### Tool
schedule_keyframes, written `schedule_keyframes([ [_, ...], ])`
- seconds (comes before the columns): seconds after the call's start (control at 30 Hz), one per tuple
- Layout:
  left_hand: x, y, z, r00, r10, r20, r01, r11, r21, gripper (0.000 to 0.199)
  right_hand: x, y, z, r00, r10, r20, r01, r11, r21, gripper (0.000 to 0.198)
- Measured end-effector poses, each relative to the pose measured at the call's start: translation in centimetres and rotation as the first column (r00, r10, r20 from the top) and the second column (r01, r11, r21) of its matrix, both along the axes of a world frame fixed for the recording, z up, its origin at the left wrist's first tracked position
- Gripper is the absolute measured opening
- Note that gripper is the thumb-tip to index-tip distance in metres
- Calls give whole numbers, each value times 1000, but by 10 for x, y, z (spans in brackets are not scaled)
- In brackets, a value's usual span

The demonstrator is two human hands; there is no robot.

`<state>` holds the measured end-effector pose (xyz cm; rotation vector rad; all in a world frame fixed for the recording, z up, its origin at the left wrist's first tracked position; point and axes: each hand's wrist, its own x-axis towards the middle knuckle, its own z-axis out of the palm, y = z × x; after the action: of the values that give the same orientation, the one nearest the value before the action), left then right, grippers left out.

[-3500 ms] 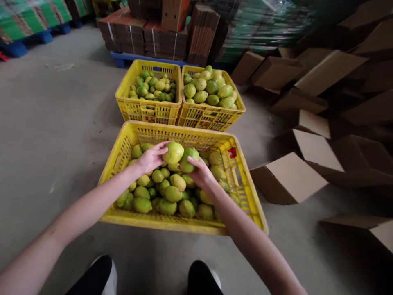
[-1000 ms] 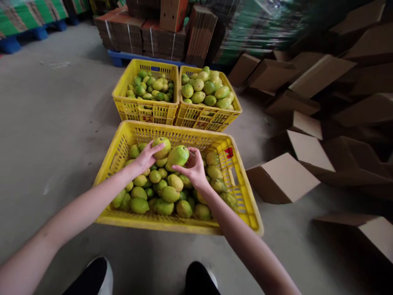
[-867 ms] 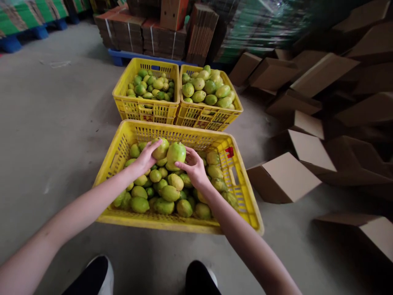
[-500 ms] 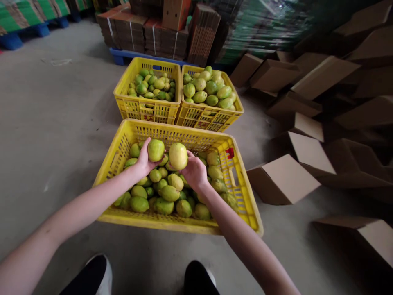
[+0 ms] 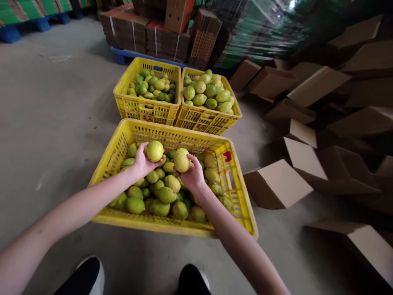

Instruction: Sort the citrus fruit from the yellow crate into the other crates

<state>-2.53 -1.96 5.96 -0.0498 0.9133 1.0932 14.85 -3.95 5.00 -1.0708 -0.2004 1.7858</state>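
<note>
- Change: about a second back the two fruits were nearly together, fingers on their sides; now there's a clear gap.
- Left hand [image 5: 144,162]: turned palm up, fingers cupped under a round yellow-green fruit [image 5: 155,151], thumb beside it.
- Right hand [image 5: 193,174]: fingers and thumb curled round a paler yellow, rounded fruit [image 5: 181,160]. It showed a greener, longer side a second ago — so it has been rotated.
- Meaning: looks like turning and viewing fruit in hand; neither is set down yet. Both are above the front crate.
- Front: wide yellow perforated plastic crate [image 5: 153,226], loose layer of green-to-yellow oval fruit [image 5: 167,195] inside, below the rim. Red patch [image 5: 227,156] on its right-end wall.
- Rear left: yellow perforated plastic crate [image 5: 129,105] — smaller green and yellow fruit, below the rim.
- Rear right: matching yellow plastic crate [image 5: 208,119], just beside it. Larger fruit, heaped above the rim towards the back.
- Right side: brown cardboard boxes [image 5: 284,182] on the floor; contents can't be told.
</note>
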Motion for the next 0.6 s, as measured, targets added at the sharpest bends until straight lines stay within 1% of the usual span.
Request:
schedule_keyframes([
  [0.1,0,0,-1,999,3,37,-4,1000,17,46,1,1,-4,1000,27,5,-27,1000,-10,22],
  [0.17,1,0,0,1000,-15,14,15,1000,27,46,3,3,-10,996,82,-29,-83,996,-20,33],
  [0.27,4,-1,3,993,-104,-57,107,992,67,45,5,5,-19,985,139,-99,-141,990,-9,49],
  [0.33,6,-2,2,981,-180,-79,187,978,93,46,4,4,-23,978,151,-141,-150,989,21,51],
  [0.43,5,-2,-5,962,-266,-57,270,958,95,56,2,3,-27,970,174,-167,-168,984,51,52],
  [0.53,2,2,-16,956,-291,-26,292,955,44,68,1,2,-28,972,200,-126,-195,979,52,54],
  [0.6,1,6,-21,959,-282,-22,282,959,16,70,0,3,-30,969,230,-87,-225,972,63,55],
])
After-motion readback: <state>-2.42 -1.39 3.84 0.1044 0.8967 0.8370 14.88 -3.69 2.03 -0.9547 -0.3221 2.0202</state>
